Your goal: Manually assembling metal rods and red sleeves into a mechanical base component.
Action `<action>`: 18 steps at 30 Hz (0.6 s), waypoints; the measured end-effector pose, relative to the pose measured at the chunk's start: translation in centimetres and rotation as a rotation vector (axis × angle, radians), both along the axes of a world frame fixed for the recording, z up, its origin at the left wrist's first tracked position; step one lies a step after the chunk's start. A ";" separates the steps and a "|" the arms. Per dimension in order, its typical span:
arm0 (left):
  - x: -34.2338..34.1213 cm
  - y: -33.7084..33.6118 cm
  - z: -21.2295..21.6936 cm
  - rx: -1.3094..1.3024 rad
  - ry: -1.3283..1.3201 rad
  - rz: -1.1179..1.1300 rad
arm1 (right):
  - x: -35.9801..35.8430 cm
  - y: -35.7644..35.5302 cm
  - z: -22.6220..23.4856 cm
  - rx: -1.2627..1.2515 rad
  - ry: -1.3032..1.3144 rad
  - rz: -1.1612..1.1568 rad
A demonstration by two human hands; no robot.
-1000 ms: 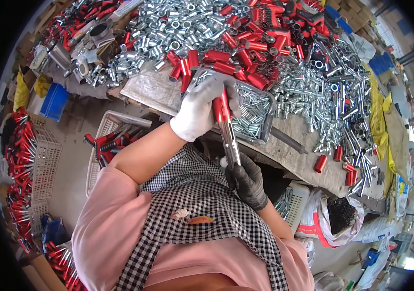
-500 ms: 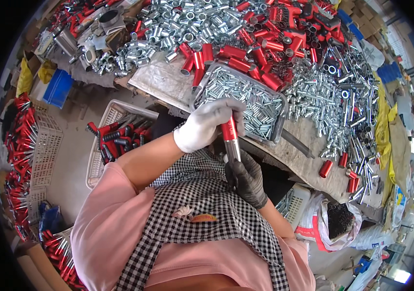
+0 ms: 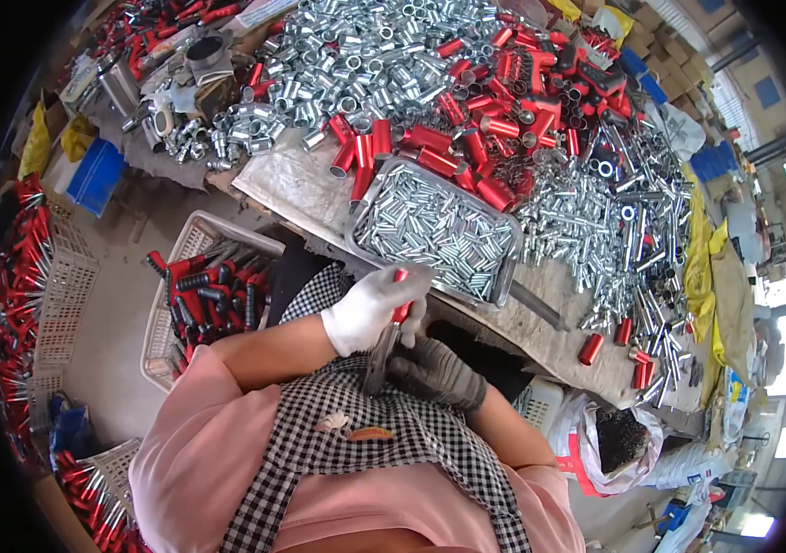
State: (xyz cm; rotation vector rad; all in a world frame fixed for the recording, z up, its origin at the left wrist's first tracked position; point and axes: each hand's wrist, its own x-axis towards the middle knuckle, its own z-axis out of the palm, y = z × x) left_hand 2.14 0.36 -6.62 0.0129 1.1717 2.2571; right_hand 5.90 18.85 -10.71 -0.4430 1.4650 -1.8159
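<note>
My left hand (image 3: 370, 311), in a white glove, is closed around the red upper part of a red-and-silver tube-shaped piece (image 3: 380, 354). The piece slants down in front of my checked apron. My right hand (image 3: 439, 373), in a dark grey glove, has its fingers curled against the silver lower part, blurred by motion. Just beyond my hands a clear plastic tray (image 3: 506, 288) holds many short silver pins (image 3: 434, 221). Red metal sleeves (image 3: 382, 138) lie past the tray's far edge.
Shiny metal collars (image 3: 356, 69) are heaped at the back of the bench. Silver rods and small parts (image 3: 586, 221) spread over its right side. A crate (image 3: 155, 343) of red-and-black handles stands at left. An open white sack (image 3: 586, 442) of dark bits stands at right.
Both hands have come down and left with the tube-shaped piece, which now tilts the other way, its lower end swung left. The whole view has shifted slightly.
</note>
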 end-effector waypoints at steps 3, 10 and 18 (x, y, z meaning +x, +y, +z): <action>0.9 -1.1 -0.4 0.068 -0.119 0.049 | -4.1 2.1 4.3 0.602 0.574 0.175; 3.1 -0.8 -0.7 -0.004 -0.108 -0.145 | -23.1 0.2 9.6 1.363 1.371 -0.357; 2.2 -1.9 -0.7 -0.096 0.016 -0.057 | -31.0 -3.1 7.2 1.546 1.753 0.129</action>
